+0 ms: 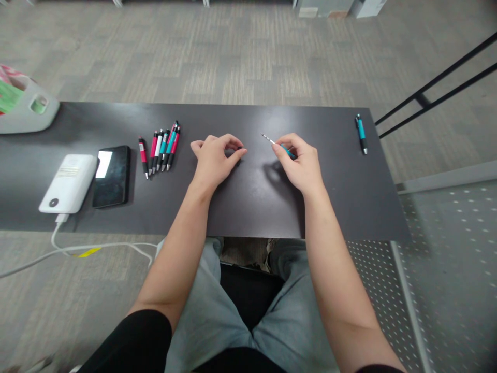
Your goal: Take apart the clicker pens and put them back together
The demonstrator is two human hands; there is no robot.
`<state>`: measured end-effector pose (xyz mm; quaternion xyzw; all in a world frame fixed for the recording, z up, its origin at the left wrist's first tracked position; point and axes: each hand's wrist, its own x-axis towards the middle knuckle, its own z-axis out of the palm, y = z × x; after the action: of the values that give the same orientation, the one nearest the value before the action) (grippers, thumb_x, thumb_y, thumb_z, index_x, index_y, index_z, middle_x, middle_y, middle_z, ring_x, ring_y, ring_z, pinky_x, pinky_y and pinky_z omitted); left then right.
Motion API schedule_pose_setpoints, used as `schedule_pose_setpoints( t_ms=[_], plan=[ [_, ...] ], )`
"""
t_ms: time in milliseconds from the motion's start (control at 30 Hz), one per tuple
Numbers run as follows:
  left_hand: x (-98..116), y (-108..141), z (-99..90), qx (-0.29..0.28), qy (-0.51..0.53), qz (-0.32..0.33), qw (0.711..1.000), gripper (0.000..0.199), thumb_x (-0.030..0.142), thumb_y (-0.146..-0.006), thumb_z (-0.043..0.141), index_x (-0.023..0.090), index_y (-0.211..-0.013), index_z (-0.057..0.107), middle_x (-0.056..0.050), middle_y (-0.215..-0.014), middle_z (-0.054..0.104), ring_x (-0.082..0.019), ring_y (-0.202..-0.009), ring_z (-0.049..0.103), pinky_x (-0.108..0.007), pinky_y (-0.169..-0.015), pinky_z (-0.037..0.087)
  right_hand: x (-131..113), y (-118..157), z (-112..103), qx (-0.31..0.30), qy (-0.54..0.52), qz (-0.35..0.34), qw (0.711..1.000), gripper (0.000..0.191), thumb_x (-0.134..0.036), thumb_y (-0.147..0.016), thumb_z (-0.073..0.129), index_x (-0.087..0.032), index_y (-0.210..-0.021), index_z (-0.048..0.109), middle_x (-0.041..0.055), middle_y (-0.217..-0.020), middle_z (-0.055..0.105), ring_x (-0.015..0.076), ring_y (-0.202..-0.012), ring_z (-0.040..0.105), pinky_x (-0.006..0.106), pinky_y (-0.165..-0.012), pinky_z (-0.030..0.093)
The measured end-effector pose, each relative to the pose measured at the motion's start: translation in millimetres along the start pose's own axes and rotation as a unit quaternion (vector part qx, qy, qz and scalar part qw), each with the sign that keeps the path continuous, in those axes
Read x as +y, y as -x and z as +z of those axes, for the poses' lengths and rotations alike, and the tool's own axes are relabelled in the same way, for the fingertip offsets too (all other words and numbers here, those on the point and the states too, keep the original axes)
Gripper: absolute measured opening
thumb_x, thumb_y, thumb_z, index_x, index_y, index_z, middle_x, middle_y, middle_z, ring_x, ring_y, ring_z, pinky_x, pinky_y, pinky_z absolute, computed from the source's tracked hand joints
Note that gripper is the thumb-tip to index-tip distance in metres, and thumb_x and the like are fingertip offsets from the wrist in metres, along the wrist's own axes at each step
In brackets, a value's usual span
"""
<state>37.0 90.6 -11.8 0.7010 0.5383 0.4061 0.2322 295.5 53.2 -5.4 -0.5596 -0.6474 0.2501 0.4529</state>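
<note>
My right hand (301,158) pinches a blue pen part (288,152) just above the dark table (252,207). A thin white rod with dark marks (267,138) sticks out of its fingers toward the left. Across from it, my left hand (220,155) has thumb and index finger brought close together; what lies between them, if anything, is too small to tell. Several red, blue and white pens (161,151) lie side by side to the left of my left hand. A single blue and black pen (361,134) rests near the table's right end.
On the left of the table lie a black phone (112,178) and a white power bank (69,184) with a white cable (58,233) hanging over the front edge. A light-coloured basket (42,116) stands at the far left. Black metal bars (425,101) are beyond the right end.
</note>
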Motion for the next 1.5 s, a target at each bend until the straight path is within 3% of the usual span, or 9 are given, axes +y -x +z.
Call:
schedule_pose_setpoints(
  t_ms=[200, 333, 467, 667, 833, 1067, 1233, 1400, 1500],
  plan=[
    [-7, 3, -5.4, -0.022, -0.045, -0.021, 0.999, 0.03, 0.053, -0.087, 0.11, 0.034, -0.098, 0.089, -0.011, -0.123, 0.088, -0.05, -0.131, 0.068, -0.07, -0.13, 0.031, -1, 0, 0, -0.011, -0.001, -0.003, 1.0, 0.034, -0.063, -0.109, 0.082, -0.03, -0.1, 0.078, 0.0004, -0.087, 0.069, 0.024, -0.079, 0.056, 0.04, -0.085, 0.054],
    [-16, 5, -23.2, -0.093, -0.017, -0.015, 0.995, 0.069, 0.059, -0.064, 0.124, 0.036, -0.121, 0.091, -0.011, -0.145, 0.084, -0.054, -0.144, 0.066, -0.061, -0.124, 0.041, 0, -1, -1, -0.013, -0.002, -0.004, 1.0, 0.032, -0.06, -0.109, 0.082, -0.03, -0.099, 0.077, 0.0, -0.085, 0.067, 0.0236, -0.077, 0.055, 0.04, -0.084, 0.053],
    [-21, 3, -30.3, -0.129, 0.023, -0.003, 0.991, 0.083, 0.052, -0.062, 0.125, 0.039, -0.137, 0.09, -0.01, -0.148, 0.088, -0.051, -0.142, 0.069, -0.056, -0.121, 0.044, 0, -3, -1, -0.022, -0.004, -0.005, 1.0, 0.029, -0.057, -0.109, 0.082, -0.03, -0.099, 0.078, -0.0001, -0.085, 0.067, 0.0233, -0.077, 0.057, 0.04, -0.083, 0.052],
    [-20, 0, -22.3, -0.128, 0.071, -0.019, 0.989, 0.068, 0.045, -0.063, 0.124, 0.038, -0.124, 0.094, -0.01, -0.13, 0.096, -0.049, -0.134, 0.072, -0.061, -0.128, 0.038, -1, -3, 0, -0.031, 0.009, 0.003, 0.999, 0.034, -0.061, -0.111, 0.084, -0.03, -0.1, 0.079, 0.0017, -0.088, 0.073, 0.025, -0.08, 0.06, 0.041, -0.085, 0.055],
    [-17, 0, -22.1, -0.103, 0.062, -0.015, 0.993, 0.06, 0.033, -0.061, 0.123, 0.039, -0.115, 0.095, -0.009, -0.125, 0.096, -0.048, -0.129, 0.076, -0.063, -0.129, 0.041, 1, -2, 1, -0.038, 0.009, -0.003, 0.999, 0.033, -0.061, -0.109, 0.086, -0.03, -0.101, 0.081, 0.0021, -0.089, 0.076, 0.0258, -0.083, 0.063, 0.041, -0.086, 0.056],
    [-20, -1, -21.8, -0.097, 0.066, -0.003, 0.993, 0.064, 0.033, -0.06, 0.123, 0.038, -0.118, 0.096, -0.009, -0.13, 0.094, -0.046, -0.127, 0.08, -0.059, -0.124, 0.048, 4, -2, 2, -0.059, 0.001, -0.032, 0.998, 0.024, -0.052, -0.109, 0.084, -0.03, -0.1, 0.082, 0.0029, -0.094, 0.08, 0.0269, -0.086, 0.067, 0.043, -0.092, 0.058],
    [0, 0, -21.4, -0.074, 0.097, 0.027, 0.992, 0.048, 0.047, -0.079, 0.117, 0.039, -0.122, 0.095, -0.007, -0.132, 0.093, -0.041, -0.123, 0.082, -0.056, -0.127, 0.048, 5, 0, 5, -0.086, 0.006, -0.023, 0.996, 0.022, -0.053, -0.11, 0.087, -0.032, -0.103, 0.084, 0.0036, -0.097, 0.082, 0.0293, -0.089, 0.068, 0.046, -0.093, 0.06],
    [12, -2, -14.6, -0.07, 0.077, 0.047, 0.993, 0.012, 0.045, -0.095, 0.104, 0.039, -0.098, 0.094, -0.003, -0.11, 0.095, -0.04, -0.117, 0.082, -0.063, -0.137, 0.037, 3, 1, 9, -0.089, 0.003, -0.043, 0.995, 0.023, -0.055, -0.111, 0.088, -0.033, -0.103, 0.084, 0.0048, -0.103, 0.083, 0.0301, -0.094, 0.071, 0.046, -0.096, 0.06],
    [11, -4, -14.7, -0.032, 0.09, 0.046, 0.994, 0.009, 0.04, -0.097, 0.1, 0.036, -0.094, 0.093, -0.003, -0.104, 0.094, -0.037, -0.11, 0.083, -0.06, -0.131, 0.047, 3, 0, 8, -0.08, 0.009, -0.057, 0.995, 0.025, -0.056, -0.112, 0.084, -0.033, -0.102, 0.082, 0.0053, -0.103, 0.083, 0.0301, -0.093, 0.071, 0.046, -0.098, 0.06]
  ],
)
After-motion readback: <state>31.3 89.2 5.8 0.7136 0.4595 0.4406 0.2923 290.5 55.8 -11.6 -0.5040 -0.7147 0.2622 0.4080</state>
